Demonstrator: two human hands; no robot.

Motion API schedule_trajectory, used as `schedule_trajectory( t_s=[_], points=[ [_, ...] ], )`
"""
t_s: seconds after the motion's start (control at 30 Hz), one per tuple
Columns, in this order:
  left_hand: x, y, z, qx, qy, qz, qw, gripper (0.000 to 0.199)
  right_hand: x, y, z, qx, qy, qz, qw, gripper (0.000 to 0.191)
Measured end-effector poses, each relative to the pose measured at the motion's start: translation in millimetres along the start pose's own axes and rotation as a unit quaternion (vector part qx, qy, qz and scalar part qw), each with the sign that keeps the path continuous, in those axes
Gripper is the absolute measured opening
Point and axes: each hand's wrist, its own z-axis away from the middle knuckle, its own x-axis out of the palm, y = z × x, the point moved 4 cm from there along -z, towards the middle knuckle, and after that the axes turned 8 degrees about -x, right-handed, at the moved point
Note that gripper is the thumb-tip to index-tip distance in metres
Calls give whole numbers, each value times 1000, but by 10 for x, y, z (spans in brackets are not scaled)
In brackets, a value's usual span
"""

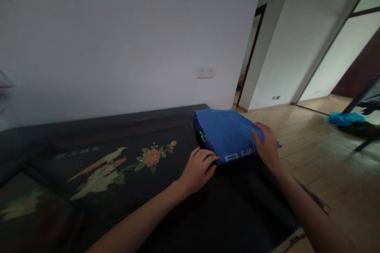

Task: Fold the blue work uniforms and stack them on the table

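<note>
A stack of folded blue fabric, which looks like bags or cloths with white lettering along the near edge, lies at the right end of a black table. Bright yellow-green marks show on its left side. My left hand touches the near left corner, fingers slightly bent and thumb apart. On the right side of the stack rests my right hand, its thumb on top and its fingers spread toward the far edge. The undersides of both hands are hidden.
The dark tabletop carries an inlaid picture of birds and a flower. A white wall with sockets stands behind. To the right is a tiled floor, with a bright blue plastic-looking bundle farther off.
</note>
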Motion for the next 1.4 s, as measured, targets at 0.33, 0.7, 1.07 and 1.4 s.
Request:
schedule_trajectory(
  t_s=[0.33,0.7,1.07,1.4],
  points=[
    [-661,-716,1759,-253,-30,36,966,33,1204,-2840,1430,-185,-469,-133,853,22],
    [-919,-814,2330,-224,-64,-14,972,27,1215,-3386,1875,-246,-485,-80,836,30],
    [-889,-836,2362,-183,-73,-72,978,26,1249,-3323,1893,-260,-496,-91,824,27],
    [-894,-814,2359,-179,-85,-94,976,27,1220,-3325,1873,-257,-496,-93,824,25]
  ],
)
